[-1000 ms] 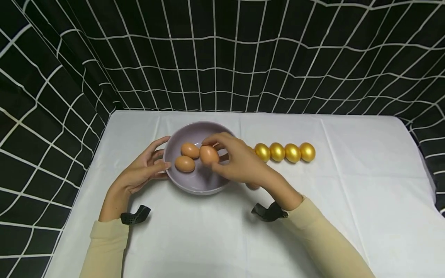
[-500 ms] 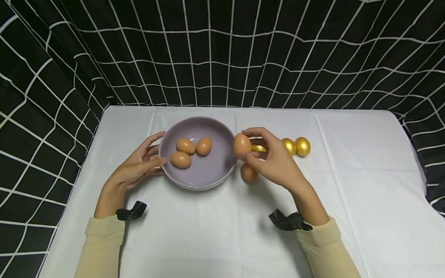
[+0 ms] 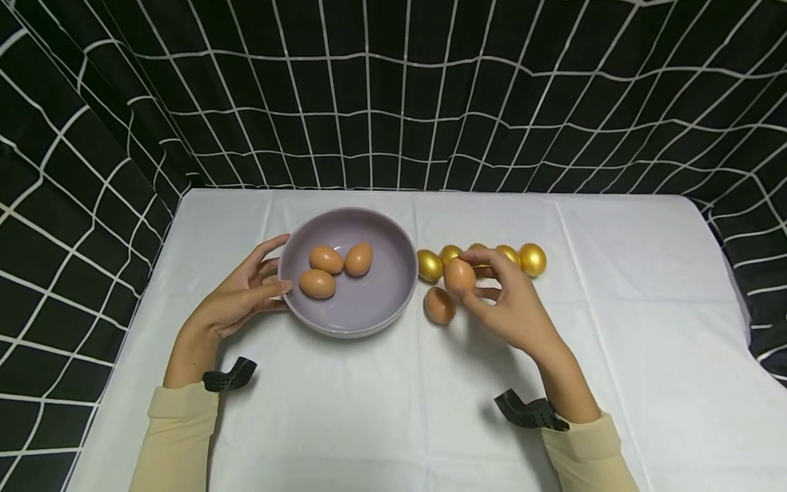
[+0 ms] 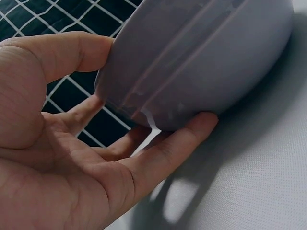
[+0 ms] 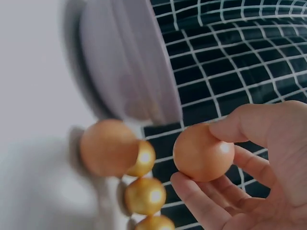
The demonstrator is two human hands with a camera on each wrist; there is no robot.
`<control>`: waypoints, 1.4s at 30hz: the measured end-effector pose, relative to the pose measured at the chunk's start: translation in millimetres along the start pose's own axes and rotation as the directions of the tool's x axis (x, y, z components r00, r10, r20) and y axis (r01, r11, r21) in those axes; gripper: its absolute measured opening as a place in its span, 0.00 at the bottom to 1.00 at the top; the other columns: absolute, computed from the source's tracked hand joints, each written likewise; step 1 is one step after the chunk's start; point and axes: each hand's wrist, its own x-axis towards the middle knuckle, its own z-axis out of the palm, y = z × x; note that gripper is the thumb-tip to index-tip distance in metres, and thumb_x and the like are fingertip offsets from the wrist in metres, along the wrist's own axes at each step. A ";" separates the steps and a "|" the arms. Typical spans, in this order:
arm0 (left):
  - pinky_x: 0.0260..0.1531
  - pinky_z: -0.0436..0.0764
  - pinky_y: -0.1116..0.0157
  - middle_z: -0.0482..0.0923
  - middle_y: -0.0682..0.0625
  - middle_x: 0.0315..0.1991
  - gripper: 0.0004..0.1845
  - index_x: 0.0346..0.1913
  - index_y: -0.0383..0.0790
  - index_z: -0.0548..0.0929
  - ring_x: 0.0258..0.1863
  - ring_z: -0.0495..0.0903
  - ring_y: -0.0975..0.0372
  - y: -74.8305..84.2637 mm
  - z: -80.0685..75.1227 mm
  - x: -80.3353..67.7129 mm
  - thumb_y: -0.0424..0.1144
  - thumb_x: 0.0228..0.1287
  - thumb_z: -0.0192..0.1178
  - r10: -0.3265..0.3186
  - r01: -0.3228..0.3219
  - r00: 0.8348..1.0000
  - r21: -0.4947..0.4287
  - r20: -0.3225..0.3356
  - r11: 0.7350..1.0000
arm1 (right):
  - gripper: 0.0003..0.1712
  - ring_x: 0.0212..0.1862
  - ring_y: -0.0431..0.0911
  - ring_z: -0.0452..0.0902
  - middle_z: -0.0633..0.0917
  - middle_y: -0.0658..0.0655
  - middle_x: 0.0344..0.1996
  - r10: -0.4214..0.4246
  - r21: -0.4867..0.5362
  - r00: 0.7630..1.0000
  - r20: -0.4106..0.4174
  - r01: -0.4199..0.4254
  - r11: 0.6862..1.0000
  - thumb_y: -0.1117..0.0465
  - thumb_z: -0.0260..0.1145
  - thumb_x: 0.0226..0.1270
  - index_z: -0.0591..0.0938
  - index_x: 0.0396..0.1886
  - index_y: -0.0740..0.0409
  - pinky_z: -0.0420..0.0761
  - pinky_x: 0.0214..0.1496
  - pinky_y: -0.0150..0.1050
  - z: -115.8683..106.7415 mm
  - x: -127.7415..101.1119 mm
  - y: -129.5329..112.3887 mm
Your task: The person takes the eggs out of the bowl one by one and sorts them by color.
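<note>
My left hand (image 3: 236, 297) holds a mauve bowl (image 3: 369, 307) by its left side. In the left wrist view, the thumb presses near the bowl's rim and the fingers reach along its outer wall and underside. Three brown eggs lie inside the bowl, including a front egg (image 3: 317, 283). To the bowl's right, my right hand (image 3: 519, 307) pinches another brown egg (image 5: 204, 153) between thumb and fingertips. A further brown egg (image 3: 440, 305) rests on the tablecloth just in front of it.
Several gold eggs (image 3: 533, 260) stand in a row right of the bowl, partly hidden behind the right hand. A white cloth (image 3: 369, 410) covers the table. Black curtain (image 3: 393, 96) with a white grid hangs at the back and sides.
My right hand has carried the brown egg from above the bowl rightward, past the rim, to over the table near the gold eggs. My left hand has stayed at the bowl.
</note>
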 end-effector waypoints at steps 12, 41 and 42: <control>0.54 0.89 0.57 0.56 0.34 0.80 0.46 0.85 0.56 0.51 0.62 0.81 0.57 0.8 0.0 -0.8 0.27 0.73 0.59 -0.013 0.013 1.000 0.008 -0.022 1.000 | 0.27 0.61 0.59 0.82 0.83 0.64 0.61 0.027 -0.101 0.999 0.031 -0.023 0.995 0.70 0.74 0.67 0.79 0.65 0.64 0.89 0.56 0.51 -2.4 -3.7 19.6; 0.53 0.89 0.56 0.55 0.33 0.80 0.46 0.86 0.56 0.50 0.61 0.81 0.56 1.0 0.4 0.3 0.27 0.74 0.60 -0.016 0.016 1.000 0.015 -0.018 1.000 | 0.26 0.55 0.57 0.84 0.83 0.64 0.59 0.116 -0.298 0.991 0.069 -0.091 0.950 0.65 0.74 0.64 0.80 0.62 0.61 0.85 0.53 0.48 1.3 -9.8 27.2; 0.53 0.89 0.56 0.56 0.34 0.81 0.46 0.86 0.56 0.50 0.61 0.81 0.55 0.9 0.3 0.6 0.27 0.73 0.60 -0.017 0.017 1.000 0.015 -0.018 1.000 | 0.26 0.55 0.58 0.84 0.83 0.64 0.60 0.115 -0.294 0.991 0.071 -0.089 0.952 0.65 0.74 0.65 0.80 0.62 0.61 0.84 0.54 0.49 1.3 -9.8 27.1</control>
